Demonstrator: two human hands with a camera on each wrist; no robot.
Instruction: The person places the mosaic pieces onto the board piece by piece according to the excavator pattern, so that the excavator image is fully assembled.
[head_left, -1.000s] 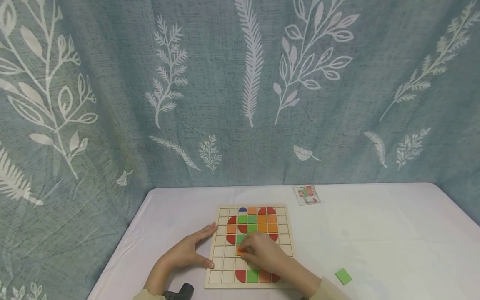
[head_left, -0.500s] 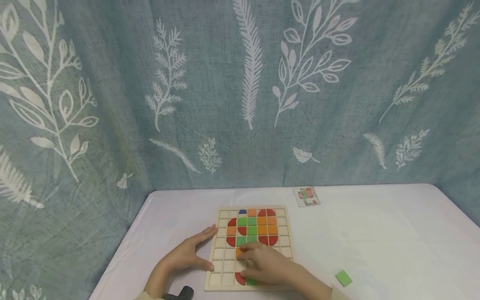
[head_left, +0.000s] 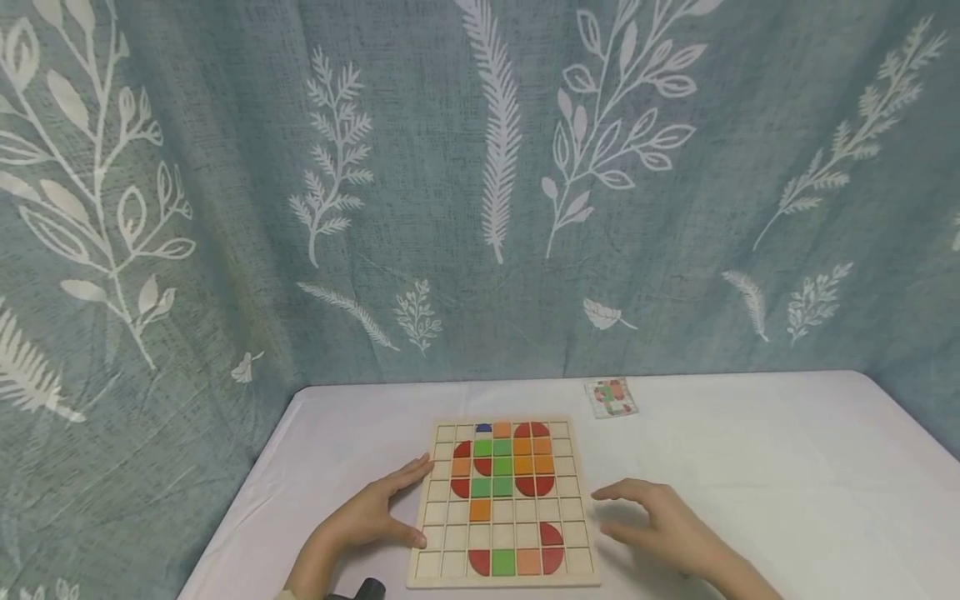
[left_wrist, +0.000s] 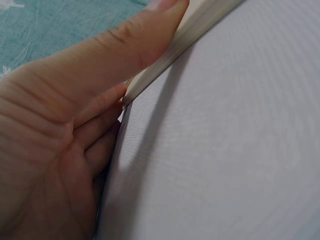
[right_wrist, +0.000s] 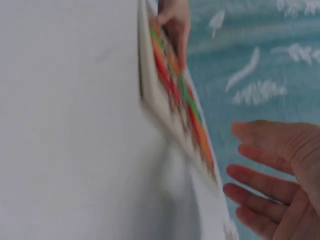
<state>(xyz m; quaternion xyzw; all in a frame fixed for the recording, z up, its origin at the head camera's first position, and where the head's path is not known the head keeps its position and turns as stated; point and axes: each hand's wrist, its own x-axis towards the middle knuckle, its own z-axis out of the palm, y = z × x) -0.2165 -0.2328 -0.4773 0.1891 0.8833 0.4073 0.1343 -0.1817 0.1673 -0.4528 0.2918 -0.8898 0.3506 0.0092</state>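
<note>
A square wooden grid board (head_left: 504,584) lies on the table, part of its cells filled with flat tiles. Along its left edge my left hand (head_left: 365,518) rests with thumb and fingers spread, fingertips at the rim; in the left wrist view the thumb (left_wrist: 120,47) touches the board's edge. One orange square tile (head_left: 480,510) sits alone in the middle rows, below a coloured cluster. My right hand (head_left: 663,527) is just right of the board, thumb and fingers apart, holding nothing. In the blurred right wrist view its loosely spread fingers (right_wrist: 265,182) show beside the board.
Behind the board, to the right, a small patterned card (head_left: 611,398) lies on the white tablecloth (head_left: 787,467). A black object (head_left: 369,590) shows by my left wrist. A blue-green leaf-print curtain (head_left: 465,208) hangs behind the table.
My right hand has let go of the orange tile and moved right, off the board, uncovering the lower rows. The loose green tile is now hidden by it. My left hand stays put.
</note>
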